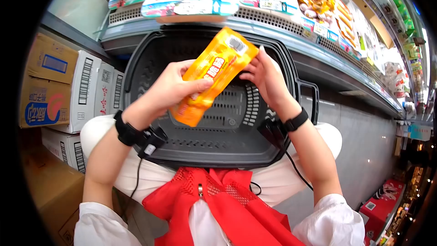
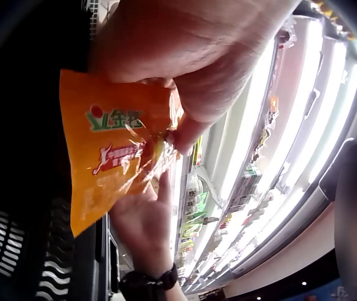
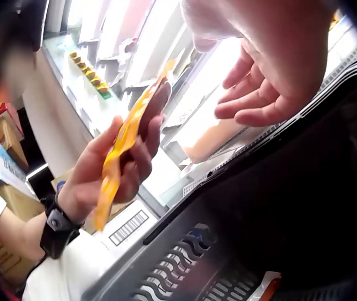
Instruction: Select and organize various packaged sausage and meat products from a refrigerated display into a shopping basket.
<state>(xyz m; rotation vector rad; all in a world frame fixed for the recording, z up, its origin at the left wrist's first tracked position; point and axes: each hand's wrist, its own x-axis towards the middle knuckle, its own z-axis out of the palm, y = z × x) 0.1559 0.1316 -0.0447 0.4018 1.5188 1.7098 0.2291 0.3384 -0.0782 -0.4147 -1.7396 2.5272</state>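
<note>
An orange-yellow snack packet (image 1: 221,70) is held tilted above a black basket (image 1: 227,151) by the left hand (image 1: 175,84), thumb on its printed face and fingers behind. In the left wrist view the packet (image 2: 106,157) hangs below the left hand (image 2: 197,50), its surface creased. The right wrist view shows the packet (image 3: 123,141) nearly edge-on in the left hand (image 3: 112,166). Beside the packet's upper right end is the right hand (image 1: 268,75), fingers loosely bent; in the right wrist view the right hand (image 3: 266,69) holds nothing and is apart from the packet.
Packaged foods fill a refrigerated shelf (image 1: 273,25) beyond the basket. Cardboard boxes (image 1: 50,79) and white cartons (image 1: 84,91) are stacked at the left. Grey floor (image 1: 359,141) lies at the right, with a red box (image 1: 382,205) farther over. A small item (image 3: 268,286) shows in the basket's lower area.
</note>
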